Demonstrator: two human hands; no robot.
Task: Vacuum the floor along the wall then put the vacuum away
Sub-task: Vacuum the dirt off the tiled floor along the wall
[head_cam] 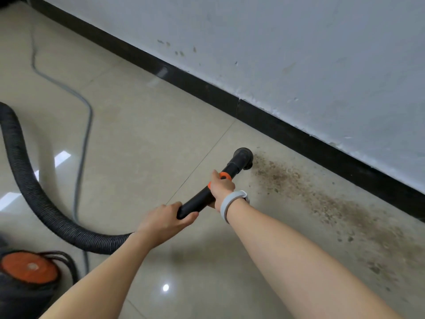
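1. The wall point(299, 54) runs diagonally from upper left to lower right, with a black baseboard point(276, 125) along its foot meeting the tiled floor point(142, 125)
2. A strip of brown dirt point(322, 203) lies on the floor near the baseboard, stretching from the nozzle toward the lower right; the tiles left of the nozzle are bare and glossy, with open room out to the cord
3. One vacuum wand point(207, 194), black with an orange collar, points up and right toward the baseboard; its round nozzle point(243, 157) sits at the near end of the dirt strip, close to the baseboard but not touching it
4. One ribbed black hose point(34, 192) loops from the wand's rear end out to the left edge and up
5. One grey cord point(82, 134) trails across the floor on the left, running toward the far corner
6. One vacuum body point(27, 272), dark with an orange top, stands at the lower left, well apart from the wall
7. Two bare arms reach forward; the left hand point(165, 222) grips the wand's rear end, fingers wrapped around it
8. The right hand point(222, 187) grips the wand at the orange collar, arm stretched almost straight, with one pale wristband point(230, 203) on its wrist
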